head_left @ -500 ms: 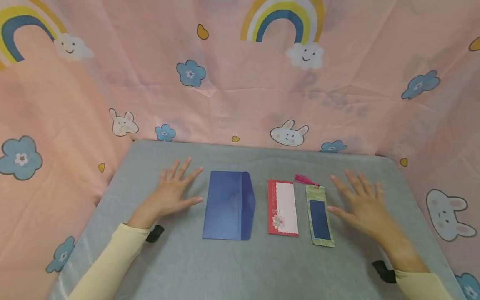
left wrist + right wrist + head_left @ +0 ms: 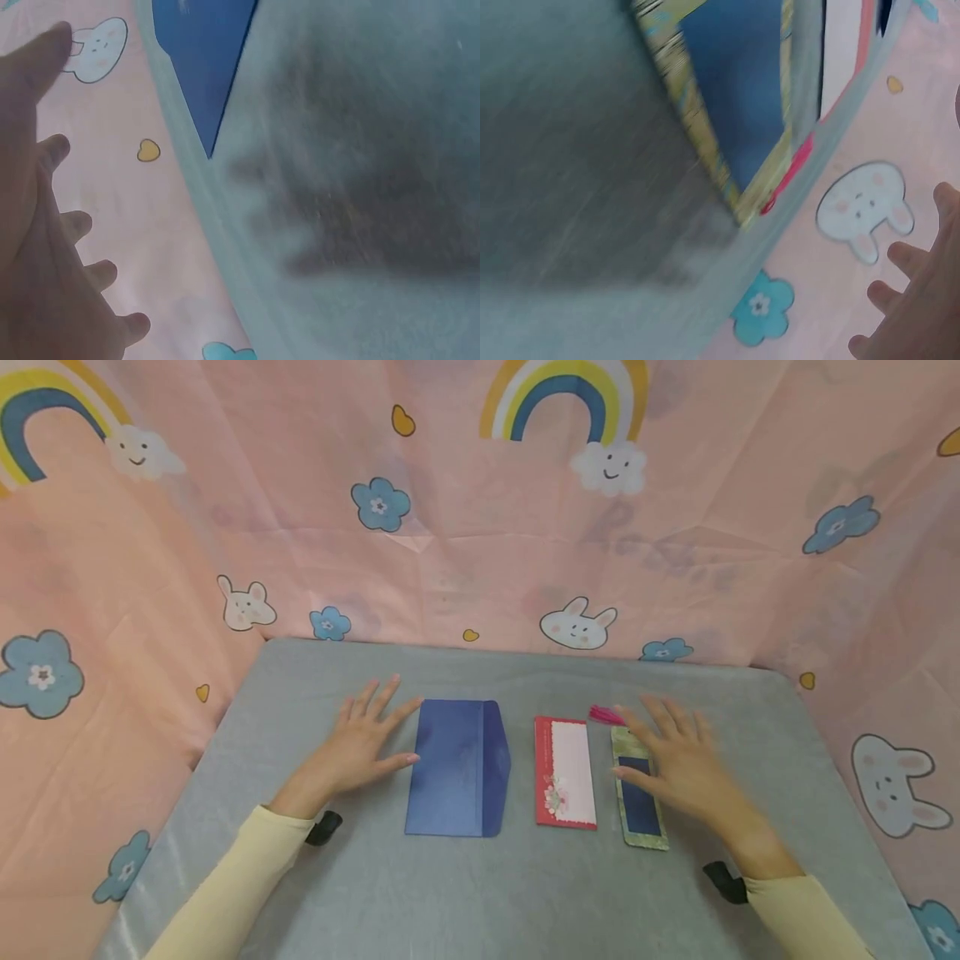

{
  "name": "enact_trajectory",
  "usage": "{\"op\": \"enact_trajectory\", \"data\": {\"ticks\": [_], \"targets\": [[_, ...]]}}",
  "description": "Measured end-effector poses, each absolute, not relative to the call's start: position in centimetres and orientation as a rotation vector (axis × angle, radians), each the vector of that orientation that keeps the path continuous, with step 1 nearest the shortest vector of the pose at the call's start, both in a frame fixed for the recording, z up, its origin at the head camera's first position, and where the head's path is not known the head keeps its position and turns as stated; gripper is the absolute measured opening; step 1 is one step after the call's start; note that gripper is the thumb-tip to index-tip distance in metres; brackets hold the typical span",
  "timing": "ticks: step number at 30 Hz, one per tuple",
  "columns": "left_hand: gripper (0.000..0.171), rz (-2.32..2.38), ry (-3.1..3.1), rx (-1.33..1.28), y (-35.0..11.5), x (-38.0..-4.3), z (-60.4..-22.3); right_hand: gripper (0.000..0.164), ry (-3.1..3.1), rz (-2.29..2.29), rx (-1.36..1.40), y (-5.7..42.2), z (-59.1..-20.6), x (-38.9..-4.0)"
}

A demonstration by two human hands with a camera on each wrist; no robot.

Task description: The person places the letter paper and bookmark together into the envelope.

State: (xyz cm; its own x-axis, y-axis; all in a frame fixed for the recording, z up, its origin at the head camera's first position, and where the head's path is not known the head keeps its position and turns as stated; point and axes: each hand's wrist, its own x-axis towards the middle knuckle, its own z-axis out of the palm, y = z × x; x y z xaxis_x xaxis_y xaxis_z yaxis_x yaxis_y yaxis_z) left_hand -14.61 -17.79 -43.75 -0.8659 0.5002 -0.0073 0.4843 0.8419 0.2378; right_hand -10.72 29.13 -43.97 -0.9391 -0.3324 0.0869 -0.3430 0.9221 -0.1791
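Note:
A blue envelope (image 2: 448,768) lies flat with its flap to the right. My left hand (image 2: 352,760) hovers at its left side, fingers spread, the index fingertip and thumb tip overlapping its left edge in the head view. Right of the envelope is a red card (image 2: 543,768) with a white panel and flowers. Farther right lies a green-bordered bookmark (image 2: 649,842) with a dark blue centre and a pink tassel (image 2: 604,715). My right hand (image 2: 686,768) is over the bookmark's right part, fingers spread and holding nothing; the right wrist view shows the hand raised above the table.
A grey cloth covers the table (image 2: 480,902). Behind it and at both sides hangs a pink curtain (image 2: 465,560) printed with rainbows, rabbits and flowers. Black straps (image 2: 726,883) hang below both wrists.
Both hands have moved inward. The left has come up to the envelope's left edge, and the right has shifted left over the bookmark. The envelope, card and bookmark have stayed in place.

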Motion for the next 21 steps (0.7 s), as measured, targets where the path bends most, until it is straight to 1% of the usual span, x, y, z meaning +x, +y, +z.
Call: {"op": "enact_trajectory", "data": {"ticks": [4, 15, 21], "targets": [[0.079, 0.34, 2.954, 0.828, -17.2, -14.4, -43.7, 0.094, -3.014, 0.295, 0.588, 27.8, -44.0, -11.2], [0.071, 0.347, 3.031, 0.881, -15.0, -13.8, -43.9, 0.087, -3.002, 0.362, 0.694, 23.7, -44.0, -12.2], [0.067, 0.365, 3.072, 0.843, -13.3, -13.3, -43.9, 0.085, -2.976, 0.423, 0.73, 21.2, -44.7, -12.5]]}}
